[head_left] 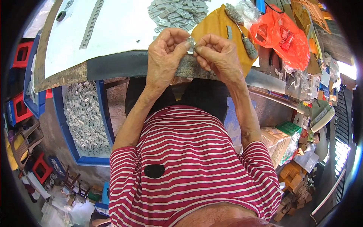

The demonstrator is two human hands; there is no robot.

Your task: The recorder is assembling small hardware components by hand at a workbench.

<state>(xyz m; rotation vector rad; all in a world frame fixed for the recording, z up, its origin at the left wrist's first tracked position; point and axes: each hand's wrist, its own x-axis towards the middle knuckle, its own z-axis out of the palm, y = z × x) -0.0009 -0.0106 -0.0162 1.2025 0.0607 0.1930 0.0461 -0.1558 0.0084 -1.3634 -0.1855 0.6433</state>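
Note:
Over the near edge of the white-topped table (113, 32), my left hand (165, 55) pinches a small flat grey piece (191, 40) between thumb and fingers. My right hand (219, 55) meets it from the right, its thumb and forefinger pressed together at the piece's edge. Whatever those right fingertips hold is too small to make out. Just beyond my hands lies a heap of similar grey pieces (176, 15). To the right, a tool with wrapped ends (248, 47) and a short grey strip (229, 32) rest on a mustard-coloured sheet (209, 23).
A long notched grey strip (92, 24) lies on the table's left side. Below it, a blue tray (59, 108) is full of grey pieces. A red plastic bag (281, 36) sits at the right end. Red stools (22, 55) stand at the far left.

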